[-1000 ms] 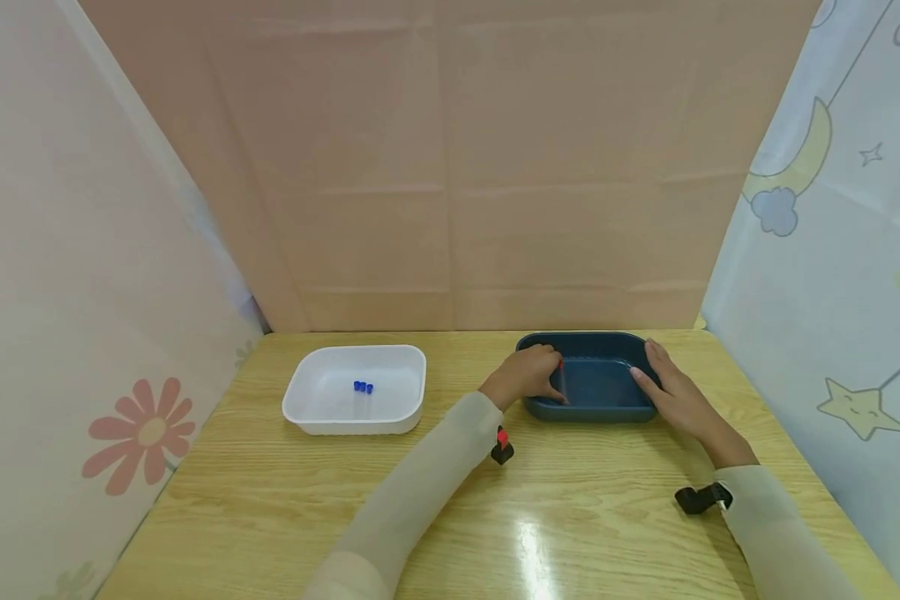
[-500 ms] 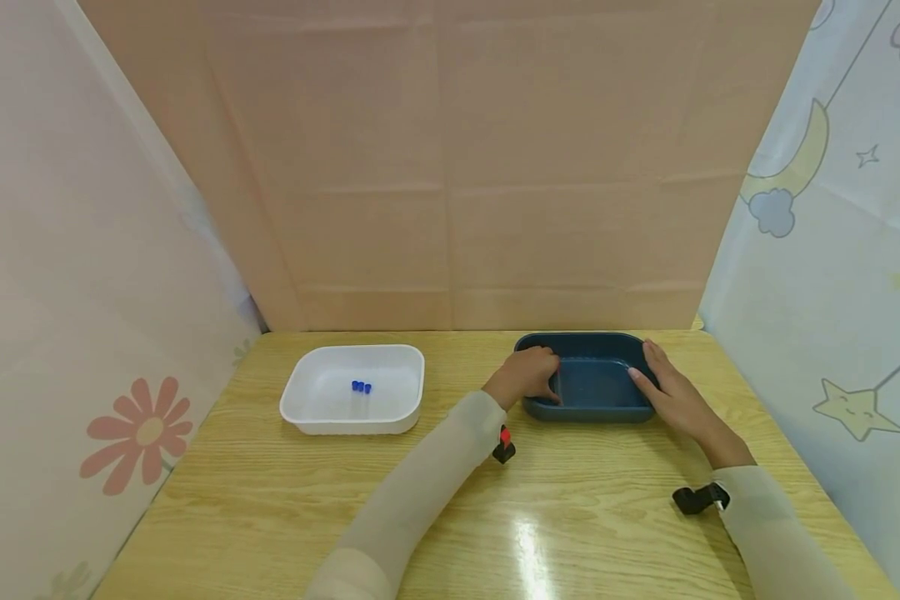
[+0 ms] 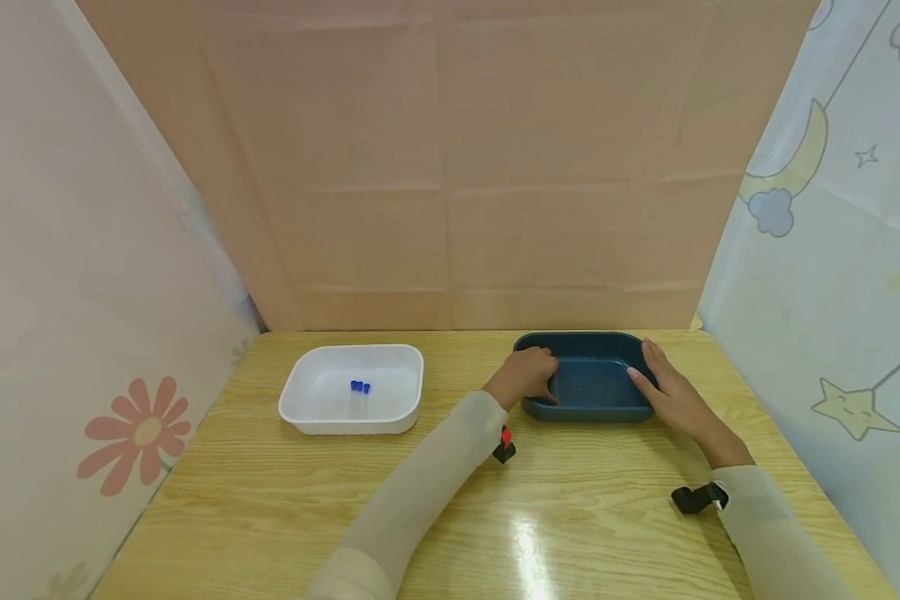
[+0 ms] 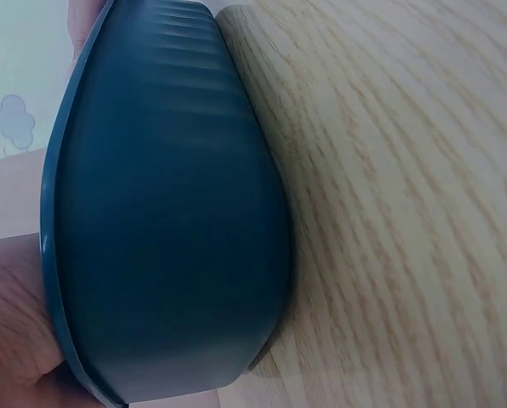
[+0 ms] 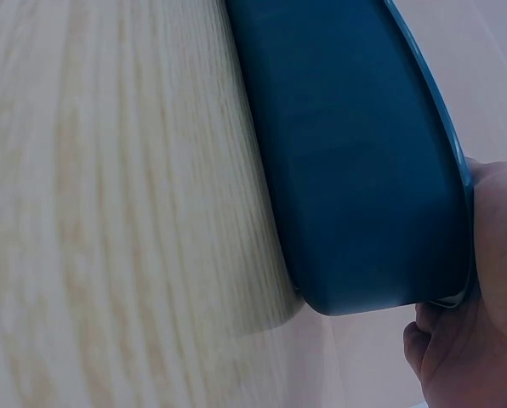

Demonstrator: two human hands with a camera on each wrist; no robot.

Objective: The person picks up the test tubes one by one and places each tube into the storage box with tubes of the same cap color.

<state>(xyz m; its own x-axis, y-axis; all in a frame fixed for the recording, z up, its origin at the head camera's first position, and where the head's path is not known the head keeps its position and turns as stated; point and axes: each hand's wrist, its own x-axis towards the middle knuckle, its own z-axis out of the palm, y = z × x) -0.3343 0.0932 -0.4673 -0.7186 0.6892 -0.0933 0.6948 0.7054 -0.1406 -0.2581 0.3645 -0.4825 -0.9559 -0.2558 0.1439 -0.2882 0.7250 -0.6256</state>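
Gripping dark-blue tub (image 3: 592,383) at 3 o'clock with right hand (image 3: 675,396) | with left hand (image 3: 522,372) inside at 9, cannot tell grasp | likely light, stiff, slick; take by rim (image 3: 592,408)

A dark blue basin (image 3: 588,413), oblong with rounded corners and a thin rim, stood upright on the bench (image 3: 607,500) to the right of the white tray (image 3: 352,427), well apart from it. Its outer wall was smooth and plain. At the end nearer the white tray, the left hand (image 3: 525,373) reached over the rim, its fingertips partly hidden; at the end farther from the white tray, the right hand (image 3: 678,400) gripped the rim, thumb inside.
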